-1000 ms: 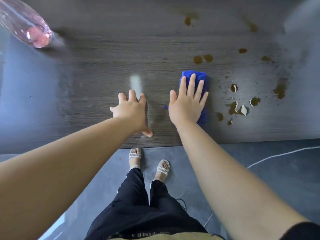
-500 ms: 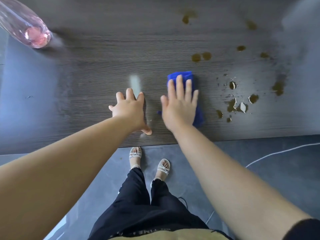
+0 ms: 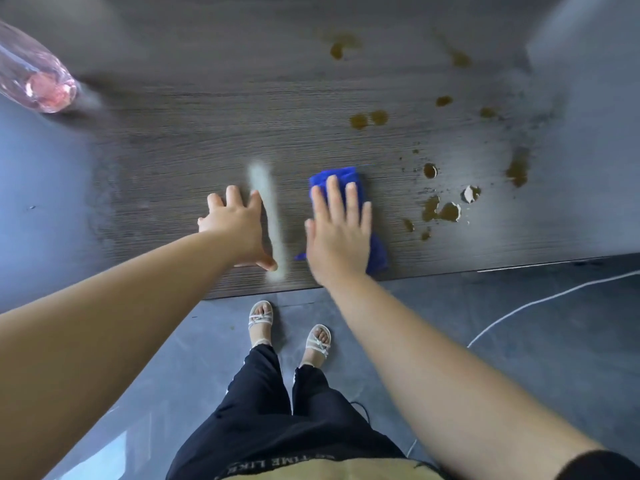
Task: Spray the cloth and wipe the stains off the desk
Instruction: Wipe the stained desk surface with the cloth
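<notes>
Sliding leftward along the front edge of the dark wood-grain desk (image 3: 180, 140), the right hand (image 3: 337, 233) and the folded bright blue cloth (image 3: 375, 252) under it are now lying farther from the brown splatter stains (image 3: 441, 211) than a second ago, and closer to the left hand (image 3: 235, 228), which is staying planted where it was.

Right-hand fingers (image 3: 332, 195) are lying flat and slightly spread, pressing down on the cloth rather than gripping it. Blue fabric is showing beyond the fingertips on the far side, along the little-finger side of the palm, and as a small corner peeking out on the thumb side near the front edge. Most of the cloth is hidden beneath the palm.

Left-hand fingers are also lying open and splayed on bare wood, thumb stretched toward the front edge, clamped on nothing. Between the two hands a pale, blurred streak (image 3: 268, 220) is running from the front edge toward the middle of the desk; what it is cannot be told.

Brown stains are spreading right of the cloth toward the right edge and up toward the far edge, untouched by the cloth. At the far left corner a clear plastic bottle of pink liquid (image 3: 38, 79) is standing, well apart from both hands.
</notes>
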Demonstrator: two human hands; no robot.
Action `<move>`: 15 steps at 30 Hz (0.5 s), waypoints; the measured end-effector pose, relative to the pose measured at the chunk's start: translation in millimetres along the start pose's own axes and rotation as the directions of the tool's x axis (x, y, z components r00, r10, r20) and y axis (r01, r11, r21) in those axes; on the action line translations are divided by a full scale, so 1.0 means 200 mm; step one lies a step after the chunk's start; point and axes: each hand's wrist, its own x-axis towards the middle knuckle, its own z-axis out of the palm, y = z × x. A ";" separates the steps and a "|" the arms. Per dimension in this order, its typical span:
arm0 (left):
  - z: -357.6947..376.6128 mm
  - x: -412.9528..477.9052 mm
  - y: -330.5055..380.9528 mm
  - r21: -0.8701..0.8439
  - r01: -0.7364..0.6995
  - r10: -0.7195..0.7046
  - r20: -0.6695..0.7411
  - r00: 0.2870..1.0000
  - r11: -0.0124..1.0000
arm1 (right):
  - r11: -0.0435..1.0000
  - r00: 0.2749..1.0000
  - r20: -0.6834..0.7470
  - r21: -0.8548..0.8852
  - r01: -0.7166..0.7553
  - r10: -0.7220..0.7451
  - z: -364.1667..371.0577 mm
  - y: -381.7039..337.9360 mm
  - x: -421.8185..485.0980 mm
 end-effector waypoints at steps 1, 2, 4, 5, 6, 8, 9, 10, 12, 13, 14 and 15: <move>0.00 0.00 0.00 -0.036 0.012 -0.012 0.003 1.000 0.999 | 0.990 0.990 0.007 -0.017 0.140 -0.140 0.00 0.00 -0.05; 0.00 0.00 0.01 -0.109 0.032 -0.032 0.000 0.999 0.993 | 0.961 0.961 0.040 -0.031 0.277 -0.275 -0.01 0.05 -0.10; 0.00 -0.02 0.05 -0.272 0.043 -0.057 -0.042 0.997 0.961 | 0.887 0.886 0.077 -0.029 0.461 -0.458 -0.05 0.23 -0.18; 0.01 -0.03 0.09 -0.298 0.013 -0.039 -0.081 0.996 0.955 | 0.869 0.870 0.071 -0.051 0.492 -0.489 -0.06 0.34 -0.19; 0.01 -0.05 0.14 -0.288 -0.035 0.001 -0.118 0.993 0.957 | 0.878 0.882 0.048 -0.088 0.471 -0.469 -0.08 0.45 -0.18; 0.02 -0.08 0.24 -0.276 -0.126 0.086 -0.153 0.984 0.953 | 0.956 0.959 -0.013 -0.077 0.282 -0.284 -0.09 0.56 -0.11; 0.03 -0.08 0.29 -0.279 -0.152 0.113 -0.152 0.982 0.948 | 0.991 0.990 -0.043 -0.033 0.132 -0.133 -0.09 0.55 -0.06; 0.03 -0.08 0.32 -0.274 -0.168 0.131 -0.147 0.980 0.947 | 1.000 0.998 -0.062 0.007 -0.012 0.012 -0.08 0.50 -0.03; 0.02 -0.06 0.36 -0.242 -0.174 0.143 -0.141 0.980 0.954 | 0.989 0.987 -0.060 0.023 -0.148 0.149 -0.05 0.34 -0.02; 0.02 -0.04 0.36 -0.214 -0.172 0.143 -0.143 0.979 0.962 | 0.994 0.993 -0.054 0.026 -0.107 0.108 -0.04 0.28 -0.04; 0.02 -0.03 0.35 -0.179 -0.165 0.140 -0.146 0.979 0.970 | 1.000 0.999 -0.036 0.012 0.003 -0.002 -0.03 0.26 -0.08; 0.01 -0.01 0.33 -0.144 -0.156 0.134 -0.147 0.980 0.977 | 0.988 0.988 -0.014 -0.015 0.152 -0.152 -0.04 0.27 -0.12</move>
